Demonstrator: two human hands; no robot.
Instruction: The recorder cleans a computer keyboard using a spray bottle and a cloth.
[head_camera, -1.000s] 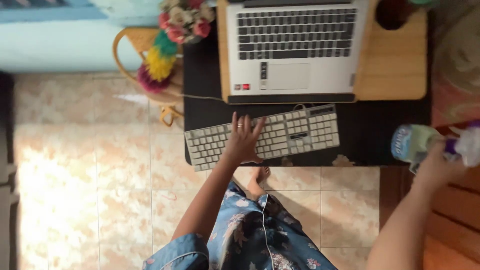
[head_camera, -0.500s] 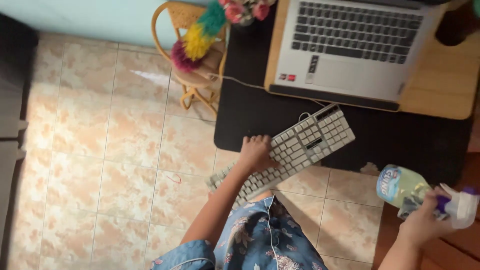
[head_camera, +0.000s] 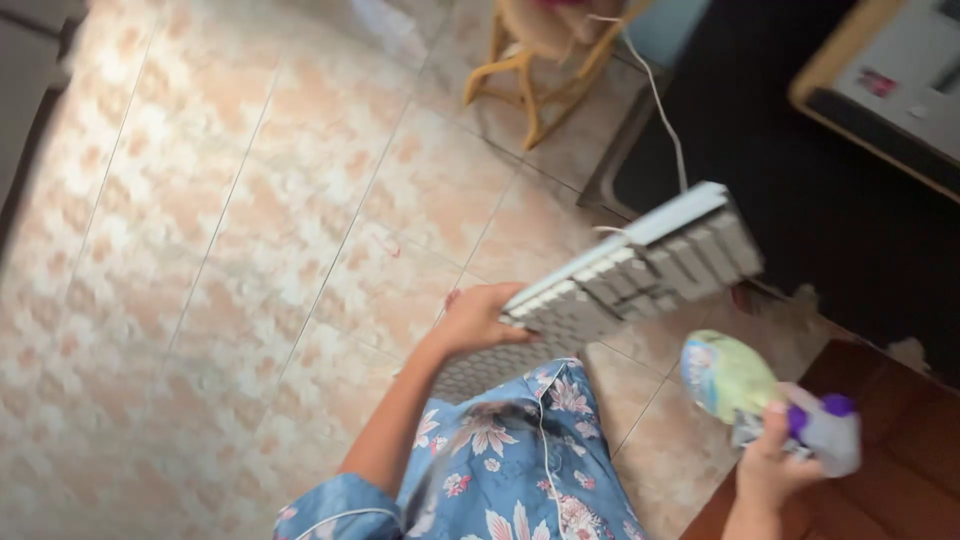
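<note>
- Your left hand (head_camera: 478, 318) is closed around the near end of the white keyboard (head_camera: 625, 275), fingers wrapped over its edge.
- The keyboard is lifted clear of the black tabletop (head_camera: 800, 200) and hangs tilted over the tiled floor (head_camera: 250, 250), its far end higher and pointing toward the tabletop's corner.
- A thin white cable (head_camera: 655, 95) runs from the keyboard's far end up toward the wooden stool (head_camera: 540, 60) at the top of the view.
- Your right hand (head_camera: 775, 465) is wrapped around the neck of a spray bottle (head_camera: 745, 390), gripping just below its white and purple trigger head (head_camera: 830, 430).
- The bottle lies nearly on its side, its pale yellow-green body pointing up and left, just below the keyboard's far end but apart from it.
- Under that hand is the reddish-brown wooden surface (head_camera: 900, 440) at the lower right.
- Your blue floral garment (head_camera: 500, 470) fills the lower middle, between the two arms.
- A laptop (head_camera: 900, 70) on a wooden board sits on the tabletop at the upper right, well apart from both hands.
</note>
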